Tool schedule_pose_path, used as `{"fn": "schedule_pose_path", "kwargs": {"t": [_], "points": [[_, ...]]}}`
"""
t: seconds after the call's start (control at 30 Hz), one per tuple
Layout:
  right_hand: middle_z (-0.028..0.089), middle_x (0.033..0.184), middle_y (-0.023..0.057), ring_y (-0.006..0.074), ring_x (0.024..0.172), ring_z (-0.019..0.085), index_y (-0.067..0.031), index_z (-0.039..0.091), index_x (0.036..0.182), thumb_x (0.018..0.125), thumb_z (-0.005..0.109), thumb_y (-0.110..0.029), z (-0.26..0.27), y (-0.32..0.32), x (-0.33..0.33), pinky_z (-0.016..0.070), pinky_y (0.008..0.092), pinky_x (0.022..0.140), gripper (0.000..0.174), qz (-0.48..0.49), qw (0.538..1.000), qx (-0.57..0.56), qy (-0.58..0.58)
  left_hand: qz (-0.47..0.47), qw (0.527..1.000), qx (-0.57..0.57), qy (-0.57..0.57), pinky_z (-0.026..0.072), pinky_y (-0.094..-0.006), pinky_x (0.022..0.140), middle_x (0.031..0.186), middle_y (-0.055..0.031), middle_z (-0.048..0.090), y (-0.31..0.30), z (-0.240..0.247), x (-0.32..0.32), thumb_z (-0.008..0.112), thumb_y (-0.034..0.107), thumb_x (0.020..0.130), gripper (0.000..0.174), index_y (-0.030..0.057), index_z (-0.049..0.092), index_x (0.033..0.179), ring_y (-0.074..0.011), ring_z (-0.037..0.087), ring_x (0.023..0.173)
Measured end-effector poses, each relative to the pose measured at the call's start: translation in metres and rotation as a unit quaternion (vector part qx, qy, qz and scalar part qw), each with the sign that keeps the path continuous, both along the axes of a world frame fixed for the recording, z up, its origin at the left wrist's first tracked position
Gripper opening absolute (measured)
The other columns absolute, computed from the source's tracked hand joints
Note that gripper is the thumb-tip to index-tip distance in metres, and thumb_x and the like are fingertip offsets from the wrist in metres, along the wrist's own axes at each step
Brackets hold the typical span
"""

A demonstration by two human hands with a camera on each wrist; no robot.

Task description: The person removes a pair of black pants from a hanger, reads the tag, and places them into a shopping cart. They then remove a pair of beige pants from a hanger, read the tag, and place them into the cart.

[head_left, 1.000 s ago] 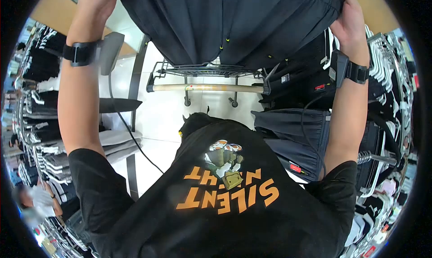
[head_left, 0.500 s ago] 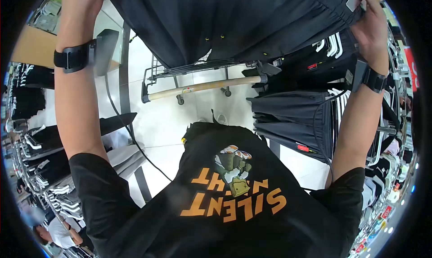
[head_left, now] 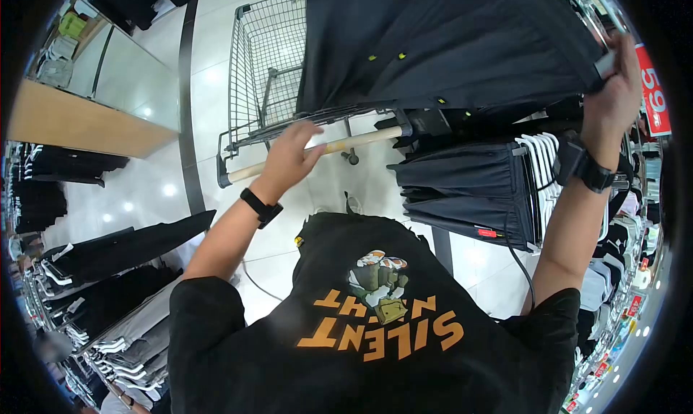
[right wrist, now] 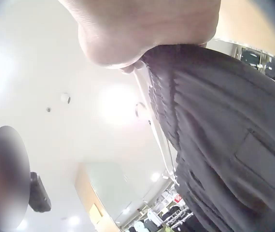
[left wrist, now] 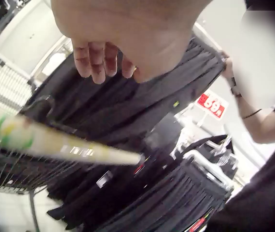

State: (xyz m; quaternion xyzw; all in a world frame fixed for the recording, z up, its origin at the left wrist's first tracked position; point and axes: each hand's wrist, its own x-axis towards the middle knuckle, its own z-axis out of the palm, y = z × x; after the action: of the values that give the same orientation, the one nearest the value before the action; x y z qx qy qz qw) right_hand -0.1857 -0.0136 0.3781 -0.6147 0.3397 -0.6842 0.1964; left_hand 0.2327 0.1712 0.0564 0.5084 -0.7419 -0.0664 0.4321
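Note:
My right hand (head_left: pixel 612 103) grips the waist end of dark drawstring pants (head_left: pixel 462 38), which spread across the top of the head view. The right wrist view shows their gathered elastic waistband and a white hanger (right wrist: pixel 153 116) running down from under the palm. My left hand (head_left: pixel 292 158) is off the pants, hovering over the wooden handle (head_left: pixel 368 137) of a shopping cart. Its fingers are loosely bent with nothing between them in the left wrist view. The fingertips of my right hand are mostly hidden behind the cloth and the wrist.
The wire cart (head_left: pixel 249 60) stands in front of me, partly behind the pants. Dark pants on white hangers (head_left: pixel 469 183) hang at the right. More clothes on racks (head_left: pixel 108 298) line the left. A red price sign (head_left: pixel 653 89) stands past my right hand.
My left hand has let go of the pants and come down towards the cart handle. The pants have swung right, held by the right hand alone, uncovering the cart's left part.

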Motion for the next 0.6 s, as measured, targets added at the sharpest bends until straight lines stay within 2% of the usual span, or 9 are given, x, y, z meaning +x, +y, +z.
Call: {"fn": "schedule_pose_path", "kwargs": {"t": [0.03,0.07,0.1,0.13,0.17,0.33,0.37,0.43,0.6], "points": [[0.069,0.113,0.0119,0.0224,0.106,0.067,0.0051,0.063,0.123,0.110,0.050,-0.020,0.004,0.016,0.003,0.0520,0.0327,0.099,0.032,-0.038,0.998,0.005,-0.050,0.010,0.993,0.098,-0.057,0.0543,-0.0438,0.082,0.100,-0.0151,0.069,0.010,-0.022,0.006,0.073,0.018,0.090,0.028,0.0078,0.065,0.115,-0.0361,0.068,0.094],[0.069,0.113,0.0124,0.0227,0.106,0.067,0.0049,0.062,0.124,0.111,0.047,-0.021,0.005,0.019,-0.017,0.0531,0.0344,0.098,0.032,-0.050,0.998,0.004,-0.025,0.020,0.974,0.195,-0.114,0.0546,-0.0454,0.075,0.094,-0.0134,0.070,0.015,-0.035,0.010,0.073,0.025,0.092,0.028,0.0086,0.065,0.113,-0.0358,0.068,0.086],[0.069,0.113,0.0130,0.0229,0.107,0.067,0.0047,0.062,0.124,0.111,0.044,-0.021,0.007,0.027,-0.031,0.0543,0.0360,0.097,0.033,-0.061,0.998,0.003,0.001,0.018,0.974,0.193,-0.115,0.0546,-0.0454,0.075,0.094,-0.0134,0.070,0.017,-0.039,0.011,0.073,0.025,0.092,0.028,0.0086,0.065,0.113,-0.0358,0.068,0.086],[0.069,0.114,0.0141,0.0236,0.107,0.067,0.0048,0.061,0.123,0.112,0.041,-0.021,0.004,0.035,-0.039,0.0548,0.0373,0.097,0.034,-0.097,0.994,0.013,-0.043,0.043,0.972,0.179,-0.145,0.0531,-0.0463,0.069,0.088,-0.0115,0.069,0.017,-0.044,0.012,0.071,0.029,0.093,0.027,0.0094,0.064,0.110,-0.0349,0.067,0.080],[0.069,0.115,0.0151,0.0242,0.108,0.068,0.0032,0.062,0.119,0.112,0.043,-0.023,0.000,0.047,-0.053,0.0551,0.0386,0.097,0.033,-0.122,0.991,0.016,-0.051,0.066,0.968,0.165,-0.176,0.0516,-0.0472,0.064,0.082,-0.0096,0.067,0.014,-0.045,0.013,0.070,0.033,0.093,0.027,0.0102,0.064,0.106,-0.0339,0.067,0.074],[0.072,0.111,0.0122,0.0243,0.104,0.070,-0.0035,0.065,0.116,0.107,0.050,-0.024,-0.018,0.096,-0.196,0.0567,0.0400,0.096,0.027,-0.099,0.982,0.075,-0.145,0.079,0.956,0.202,-0.196,0.0509,-0.0460,0.061,0.079,-0.0075,0.065,0.013,-0.041,0.019,0.071,0.031,0.093,0.023,0.0115,0.062,0.101,-0.0325,0.066,0.073],[0.071,0.111,0.0118,0.0239,0.104,0.070,-0.0037,0.066,0.114,0.107,0.052,-0.027,-0.019,0.118,-0.190,0.0565,0.0396,0.095,0.028,-0.119,0.976,0.089,-0.160,0.084,0.952,0.207,-0.211,0.0510,-0.0460,0.061,0.079,-0.0073,0.065,0.013,-0.041,0.020,0.071,0.030,0.093,0.022,0.0121,0.063,0.102,-0.0325,0.066,0.073],[0.071,0.110,0.0105,0.0231,0.103,0.069,-0.0041,0.066,0.113,0.107,0.053,-0.027,-0.033,0.151,-0.275,0.0562,0.0391,0.095,0.027,-0.103,0.978,0.088,-0.158,0.082,0.952,0.207,-0.210,0.0512,-0.0459,0.062,0.080,-0.0077,0.065,0.014,-0.041,0.024,0.071,0.030,0.092,0.023,0.0124,0.063,0.104,-0.0328,0.066,0.074],[0.069,0.107,0.0081,0.0209,0.102,0.067,-0.0042,0.066,0.109,0.108,0.055,-0.034,-0.050,0.255,-0.293,0.0553,0.0389,0.092,0.031,-0.245,0.950,0.080,-0.175,0.090,0.948,0.234,-0.194,0.0524,-0.0455,0.067,0.087,-0.0089,0.070,0.014,-0.041,0.026,0.072,0.030,0.092,0.027,0.0143,0.066,0.113,-0.0332,0.069,0.080]]}}
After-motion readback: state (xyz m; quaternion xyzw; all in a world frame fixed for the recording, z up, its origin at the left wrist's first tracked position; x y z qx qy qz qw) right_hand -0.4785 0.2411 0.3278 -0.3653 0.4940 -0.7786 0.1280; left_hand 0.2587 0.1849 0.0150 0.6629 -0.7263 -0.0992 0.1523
